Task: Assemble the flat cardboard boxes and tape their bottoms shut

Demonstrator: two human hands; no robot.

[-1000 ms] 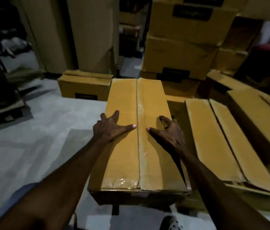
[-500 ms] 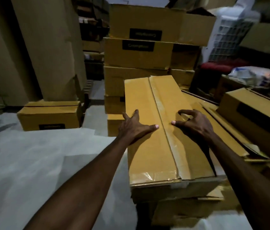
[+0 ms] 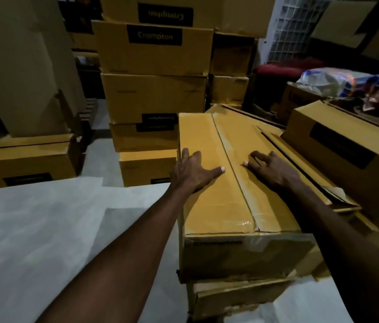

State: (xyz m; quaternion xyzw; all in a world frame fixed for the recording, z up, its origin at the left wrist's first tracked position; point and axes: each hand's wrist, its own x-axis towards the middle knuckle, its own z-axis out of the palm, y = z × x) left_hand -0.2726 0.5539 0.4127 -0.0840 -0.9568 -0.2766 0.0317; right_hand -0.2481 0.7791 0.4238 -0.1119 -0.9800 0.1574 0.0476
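Note:
A long brown cardboard box [image 3: 218, 206] lies in front of me with its two flaps closed on top. A strip of clear tape [image 3: 232, 164] runs along the seam between them. My left hand [image 3: 193, 171] lies flat on the left flap, fingers spread, thumb pointing at the seam. On the right flap rests my right hand [image 3: 270, 169], thumb near the seam and fingers slightly bent on the cardboard. The box sits on another box [image 3: 237, 297] beneath it.
Stacked labelled boxes [image 3: 153, 54] rise behind the box. One box [image 3: 20, 157] sits on the grey floor [image 3: 44, 229] at left, tall cardboard sheets [image 3: 20, 66] behind it. More boxes [image 3: 346, 155] crowd the right side, with bagged goods [image 3: 358, 82] at the back.
The view has swung left and drawn closer, so the box now sits further right in the frame. Both hands stay pressed on its top flaps either side of the taped seam.

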